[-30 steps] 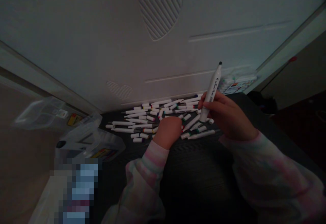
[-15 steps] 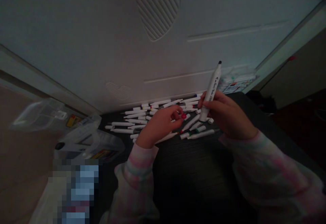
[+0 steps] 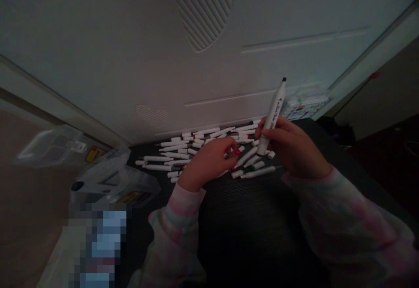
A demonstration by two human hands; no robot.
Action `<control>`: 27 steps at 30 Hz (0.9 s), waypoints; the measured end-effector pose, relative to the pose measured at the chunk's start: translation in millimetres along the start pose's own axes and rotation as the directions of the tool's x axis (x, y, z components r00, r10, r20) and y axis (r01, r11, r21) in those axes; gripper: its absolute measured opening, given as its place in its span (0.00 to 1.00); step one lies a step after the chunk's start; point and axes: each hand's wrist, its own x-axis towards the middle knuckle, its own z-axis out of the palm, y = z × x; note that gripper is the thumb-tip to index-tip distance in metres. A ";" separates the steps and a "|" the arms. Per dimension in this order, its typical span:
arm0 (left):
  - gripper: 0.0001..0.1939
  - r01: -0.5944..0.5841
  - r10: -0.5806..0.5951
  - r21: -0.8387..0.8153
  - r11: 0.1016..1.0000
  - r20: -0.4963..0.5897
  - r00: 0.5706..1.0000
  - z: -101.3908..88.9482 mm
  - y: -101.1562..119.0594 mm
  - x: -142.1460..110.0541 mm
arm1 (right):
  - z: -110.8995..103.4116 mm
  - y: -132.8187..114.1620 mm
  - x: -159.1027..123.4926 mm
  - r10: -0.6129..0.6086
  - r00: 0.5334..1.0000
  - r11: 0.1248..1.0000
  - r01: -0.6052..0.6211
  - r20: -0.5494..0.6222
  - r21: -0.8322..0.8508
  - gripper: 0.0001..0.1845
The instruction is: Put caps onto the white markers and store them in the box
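Observation:
Upright and slightly tilted, a white marker (image 3: 275, 107) with a bare black tip is gripped by my right hand (image 3: 291, 146), the tip pointing up. My left hand (image 3: 211, 159) is closed over the pile, with thumb and index finger pinched around a red-ended marker cap (image 3: 237, 152). Its white part is partly hidden by the fingers. Many white markers (image 3: 160, 168) with coloured ends lie in a loose heap under and around the left hand. A green-banded marker (image 3: 257, 166) and another white marker (image 3: 260, 173) lie below the right hand.
The dark table (image 3: 242, 218) carries the heap against a pale panel (image 3: 98, 70) with embossed hearts. A clear plastic case (image 3: 114, 183) with its lid open stands at left. Another clear box (image 3: 307, 104) is behind my right hand.
My left hand has shifted slightly to the right, its fingers closing nearer around the red-ended cap. The right hand and its marker are almost still.

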 end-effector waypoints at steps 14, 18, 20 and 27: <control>0.09 0.055 -0.092 0.273 0.960 0.125 0.988 31.7 -11.9 10.5 | 0.1 -3.4 -1.5 -0.015 1.000 1.000 0.015 -0.025 0.008 0.04; 0.08 0.068 -0.119 0.315 0.947 0.145 0.982 33.8 -9.4 11.5 | 0.9 -3.2 -1.1 -0.012 1.000 1.000 0.012 -0.024 0.002 0.04; 0.09 0.075 -0.132 0.332 0.940 0.153 0.979 34.9 -8.3 11.5 | 1.0 -3.0 -1.0 -0.015 1.000 1.000 0.015 -0.025 0.007 0.04; 0.08 0.083 -0.138 0.358 0.930 0.130 0.982 33.7 -7.2 11.0 | -0.4 -2.7 -1.4 -0.027 0.999 1.000 0.027 -0.019 0.008 0.04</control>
